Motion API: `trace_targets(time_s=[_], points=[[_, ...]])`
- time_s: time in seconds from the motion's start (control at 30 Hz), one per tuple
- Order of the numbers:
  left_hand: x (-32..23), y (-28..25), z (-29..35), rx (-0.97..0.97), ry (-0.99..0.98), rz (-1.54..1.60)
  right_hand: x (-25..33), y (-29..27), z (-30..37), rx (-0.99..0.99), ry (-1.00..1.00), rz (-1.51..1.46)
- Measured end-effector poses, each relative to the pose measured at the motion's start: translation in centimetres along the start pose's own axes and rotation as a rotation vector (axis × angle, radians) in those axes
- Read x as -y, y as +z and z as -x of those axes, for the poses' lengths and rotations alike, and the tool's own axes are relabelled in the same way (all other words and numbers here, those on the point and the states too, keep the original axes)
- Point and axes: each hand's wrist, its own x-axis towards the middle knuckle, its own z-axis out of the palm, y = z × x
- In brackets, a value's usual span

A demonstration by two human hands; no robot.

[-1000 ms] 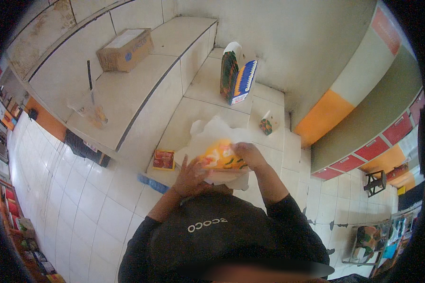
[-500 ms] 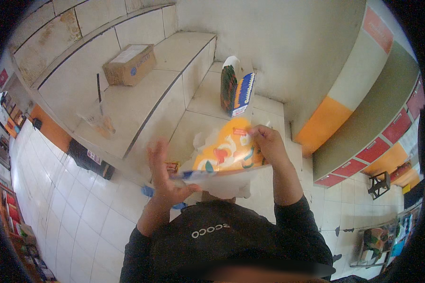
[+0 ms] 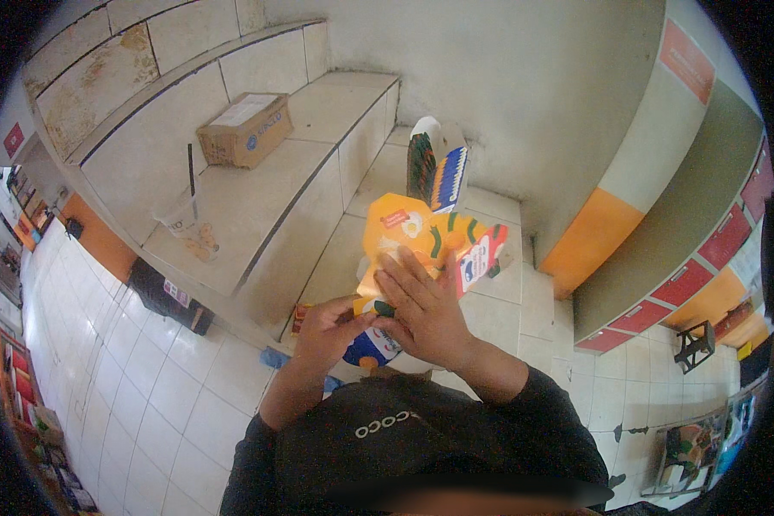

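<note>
Packaging in orange, a flat printed carton with yellow, green and red patches, is held up at the centre of the frame, above a tiled step. The right hand lies spread over its lower half, fingers closed against the card. The left hand pinches the carton's bottom left corner, thumb and fingers together on it. Just below the hands a white and blue piece shows, partly hidden. Behind the carton, higher in the frame, a green, blue and white package stands upright on the step. In the upper left a brown cardboard box sits on a tiled ledge, and lower left of it a clear plastic cup with a dark straw stands well apart from the box.
</note>
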Motion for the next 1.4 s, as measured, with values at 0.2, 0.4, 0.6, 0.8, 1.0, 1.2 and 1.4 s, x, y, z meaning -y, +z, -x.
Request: trace_targets(time_s=[0.2, 0.4, 0.6, 0.8, 1.0, 1.2, 1.4], points=[[1.8, 0.2, -0.3, -0.104, 0.210, -0.201, -0.7, 1.6, 0.5, 0.018, -0.012, -0.215], [6.2, 2.1, -0.3, -0.462, 0.374, 0.583, -2.9, 1.2, 0.5, -0.095, -0.112, -0.503], [3.3, 1.1, -0.8, 0.157, -0.263, 1.379, -5.4, 0.3, 1.1, -0.151, -0.285, -0.816], [3.4, 2.1, 0.2, 0.133, -0.099, 0.597, -6.4, 0.9, 1.6, -0.028, -0.322, -0.797], [7.0, 2.5, 1.3, -0.069, 0.355, -0.439, -4.5, 1.4, 2.2, -0.104, -0.013, -0.856], [8.0, 3.3, 0.8, -0.119, 0.412, -0.361, -4.0, 1.9, 2.0, -0.154, -0.020, -0.898], [4.8, 3.5, 1.5, -0.079, 0.397, -0.145, -4.6, 1.0, 1.5, 0.060, -0.081, -0.895]])
